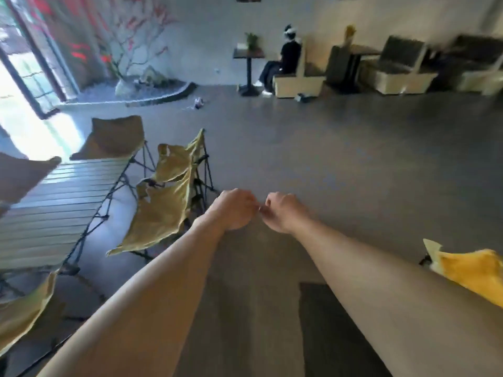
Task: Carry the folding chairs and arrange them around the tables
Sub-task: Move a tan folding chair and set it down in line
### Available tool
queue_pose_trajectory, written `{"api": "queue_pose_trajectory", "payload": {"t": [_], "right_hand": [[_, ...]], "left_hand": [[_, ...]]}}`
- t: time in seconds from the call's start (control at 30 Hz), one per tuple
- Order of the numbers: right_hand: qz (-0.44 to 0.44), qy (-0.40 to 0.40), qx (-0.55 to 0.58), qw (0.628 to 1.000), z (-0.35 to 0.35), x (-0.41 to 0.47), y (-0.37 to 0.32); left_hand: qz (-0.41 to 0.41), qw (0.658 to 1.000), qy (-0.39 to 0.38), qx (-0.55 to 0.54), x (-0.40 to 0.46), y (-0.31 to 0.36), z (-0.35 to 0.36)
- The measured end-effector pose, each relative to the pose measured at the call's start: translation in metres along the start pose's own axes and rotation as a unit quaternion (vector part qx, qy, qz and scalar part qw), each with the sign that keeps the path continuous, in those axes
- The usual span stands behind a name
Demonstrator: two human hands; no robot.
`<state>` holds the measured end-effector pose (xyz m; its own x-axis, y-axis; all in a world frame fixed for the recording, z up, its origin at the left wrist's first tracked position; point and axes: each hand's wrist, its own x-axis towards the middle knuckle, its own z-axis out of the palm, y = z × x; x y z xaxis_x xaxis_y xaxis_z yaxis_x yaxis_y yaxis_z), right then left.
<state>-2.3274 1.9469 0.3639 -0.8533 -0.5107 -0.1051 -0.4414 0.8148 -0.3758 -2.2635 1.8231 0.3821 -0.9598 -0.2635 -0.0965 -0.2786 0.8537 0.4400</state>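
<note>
I see a low slatted pale-green folding table [54,208] on black crossed legs at left. Olive fabric folding chairs with black frames ring it: two [160,210] [181,159] along its right side, one [114,137] at the far end, another [21,317] nearest me.

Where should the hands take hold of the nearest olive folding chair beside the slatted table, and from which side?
Probably the upper back corners of the olive folding chair, approached from behind, on the open-floor side. The fabric back stands tilted toward the slatted table, and the black frame legs there are clear. The left hand and right hand, both loosely curled and holding nothing, hover just to its right.
</note>
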Motion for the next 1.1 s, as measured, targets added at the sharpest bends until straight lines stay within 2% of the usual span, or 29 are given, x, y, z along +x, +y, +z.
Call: {"api": "queue_pose_trajectory", "payload": {"t": [0.17,0.23,0.37,0.47,0.7,0.97,1.1], "right_hand": [[0.159,0.047,0.022,0.986,-0.081,-0.039,0.206],[0.214,0.062,0.021,0.975,-0.106,-0.062,0.269],[0.332,0.098,0.036,0.938,-0.14,-0.107,0.395],[0.408,0.084,0.07,0.906,-0.143,-0.131,0.476],[0.504,0.056,0.161,0.847,-0.107,-0.124,0.577],[0.65,0.02,0.242,0.72,-0.024,-0.053,0.699],[0.714,-0.023,0.261,0.649,0.012,-0.049,0.733]], "left_hand": [[0.118,0.988,-0.098,-0.019,0.07,0.186,0.093],[0.152,0.98,-0.127,-0.022,0.084,0.245,0.128],[0.228,0.957,-0.18,0.003,0.106,0.362,0.209],[0.259,0.94,-0.222,0.034,0.119,0.429,0.263],[0.281,0.906,-0.295,0.112,0.194,0.488,0.37],[0.268,0.885,-0.336,0.177,0.334,0.516,0.505],[0.239,0.892,-0.335,0.189,0.371,0.525,0.557]]}}
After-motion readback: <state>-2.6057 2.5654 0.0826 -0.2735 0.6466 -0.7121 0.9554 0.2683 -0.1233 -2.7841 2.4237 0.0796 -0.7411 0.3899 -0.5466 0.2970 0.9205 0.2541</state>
